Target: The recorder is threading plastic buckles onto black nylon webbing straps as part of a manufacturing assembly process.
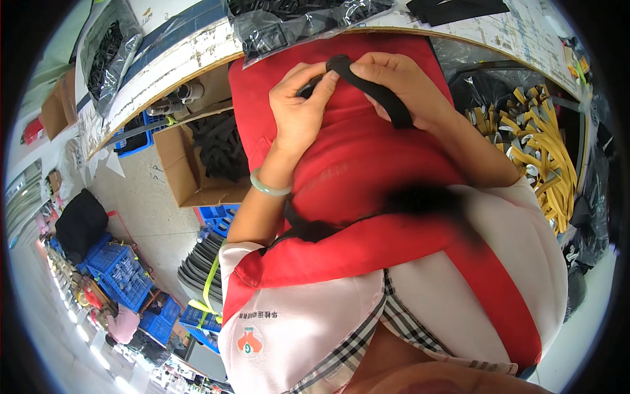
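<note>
My left hand [298, 102] is closed in a pinch at the upper end of a black webbing strap [384, 98]. A dark piece, perhaps part of a buckle, shows between its thumb and fingers, mostly hidden. Close beside it, my right hand [410, 85] is also closed, its thumb pressing on the strap near the folded top. From there the strap hangs down in a curve, its lower end by my right palm. Both hands are raised over the red apron [341, 157] on my lap, just before the table edge.
Clear bags of black plastic buckles [282, 33] lie on the worn white table [190, 56]. Below at left stands a cardboard box [180, 164] of black straps. Bundled yellow straps [551, 157] hang at right. Blue crates [118, 272] and another person [123, 323] are farther left.
</note>
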{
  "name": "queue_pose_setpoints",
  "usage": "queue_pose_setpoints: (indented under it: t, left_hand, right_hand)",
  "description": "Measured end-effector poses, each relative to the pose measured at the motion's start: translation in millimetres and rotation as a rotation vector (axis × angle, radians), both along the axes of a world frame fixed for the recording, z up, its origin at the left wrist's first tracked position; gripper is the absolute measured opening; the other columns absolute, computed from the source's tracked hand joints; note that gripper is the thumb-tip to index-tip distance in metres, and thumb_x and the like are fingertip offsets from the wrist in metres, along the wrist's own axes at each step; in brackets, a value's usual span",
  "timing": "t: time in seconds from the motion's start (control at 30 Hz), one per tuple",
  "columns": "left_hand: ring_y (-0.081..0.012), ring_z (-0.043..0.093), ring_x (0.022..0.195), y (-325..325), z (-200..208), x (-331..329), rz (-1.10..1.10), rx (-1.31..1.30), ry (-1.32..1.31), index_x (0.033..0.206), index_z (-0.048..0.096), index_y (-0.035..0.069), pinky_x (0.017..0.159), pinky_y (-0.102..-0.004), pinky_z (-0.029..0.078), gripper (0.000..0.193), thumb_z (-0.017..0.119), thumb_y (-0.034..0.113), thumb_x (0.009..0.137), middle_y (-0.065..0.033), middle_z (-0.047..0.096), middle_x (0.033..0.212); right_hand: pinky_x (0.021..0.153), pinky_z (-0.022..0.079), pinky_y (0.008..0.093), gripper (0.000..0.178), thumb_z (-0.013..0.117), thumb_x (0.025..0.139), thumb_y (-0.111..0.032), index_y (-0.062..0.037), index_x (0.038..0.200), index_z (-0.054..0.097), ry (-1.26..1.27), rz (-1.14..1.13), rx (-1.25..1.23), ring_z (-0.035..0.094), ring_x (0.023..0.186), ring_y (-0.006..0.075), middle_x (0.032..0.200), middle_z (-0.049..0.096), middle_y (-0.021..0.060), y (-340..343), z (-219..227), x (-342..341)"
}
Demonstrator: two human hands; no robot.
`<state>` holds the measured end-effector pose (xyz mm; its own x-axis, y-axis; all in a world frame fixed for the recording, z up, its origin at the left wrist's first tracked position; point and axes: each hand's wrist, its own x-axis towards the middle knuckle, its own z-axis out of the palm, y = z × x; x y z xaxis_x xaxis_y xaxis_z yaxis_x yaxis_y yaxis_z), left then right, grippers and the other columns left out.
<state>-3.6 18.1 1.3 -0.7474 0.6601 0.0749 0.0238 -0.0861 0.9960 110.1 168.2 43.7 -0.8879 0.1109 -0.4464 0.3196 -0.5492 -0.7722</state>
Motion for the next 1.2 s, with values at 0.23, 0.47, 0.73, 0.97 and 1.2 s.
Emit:
queue_pose_setpoints:
  t: [0.23, 0.47, 0.73, 0.97, 1.2]
  left_hand:
    - [-0.0127, 0.055, 0.063, 0, -8, -7, 0.043, 0.043, 0.467, 0.093, 0.067, -0.005, 0.055, -0.0237, 0.043, 0.016, 0.071, -0.003, 0.078, -0.0082, 0.060, 0.073]
    - [-0.0124, 0.055, 0.065, -20, -5, -9, -0.232, -0.050, -0.376, 0.106, 0.066, -0.001, 0.049, -0.0226, 0.041, 0.022, 0.068, 0.006, 0.085, -0.0048, 0.060, 0.077]
    - [-0.0133, 0.052, 0.060, -21, -18, -9, -0.220, 0.146, -1.092, 0.102, 0.061, -0.002, 0.043, -0.0204, 0.037, 0.030, 0.059, 0.027, 0.094, -0.0074, 0.060, 0.083]
    - [-0.0127, 0.051, 0.056, -21, -2, -2, -0.169, 0.137, -1.010, 0.104, 0.061, -0.006, 0.039, -0.0198, 0.033, 0.019, 0.061, 0.009, 0.091, -0.0094, 0.061, 0.080]
    - [-0.0098, 0.051, 0.056, -20, -11, 3, -0.044, 0.050, -0.753, 0.097, 0.066, -0.004, 0.042, -0.0216, 0.035, 0.015, 0.068, 0.005, 0.085, -0.0057, 0.060, 0.084]
  right_hand:
    - [0.045, 0.041, 0.0195, 0.025, 0.060, 0.093, -0.029, -0.0041, 0.095, 0.062, 0.049, -0.132, 0.083, 0.053, 0.052, 0.0062, 0.070, 0.059, 0.0015, -12, -13, -13]
    - [0.062, 0.047, 0.0199, 0.032, 0.061, 0.092, -0.029, -0.0017, 0.110, 0.059, 0.055, 0.011, 0.077, 0.059, 0.069, 0.0082, 0.084, 0.063, 0.0041, 3, -18, -12]
    - [0.074, 0.043, 0.0193, 0.017, 0.067, 0.088, -0.013, -0.0017, 0.100, 0.066, 0.356, -0.102, 0.642, 0.057, 0.080, 0.0075, 0.092, 0.060, 0.0010, -11, -48, -14]
    - [0.066, 0.046, 0.0201, 0.015, 0.066, 0.088, -0.012, 0.0002, 0.097, 0.065, 0.575, -0.204, 0.913, 0.057, 0.072, 0.0081, 0.091, 0.060, 0.0015, -27, -11, -11]
    - [0.051, 0.046, 0.0198, 0.013, 0.064, 0.090, -0.011, -0.0008, 0.097, 0.061, 0.166, -0.051, 0.577, 0.055, 0.058, 0.0064, 0.076, 0.058, 0.0017, -24, -9, -9]
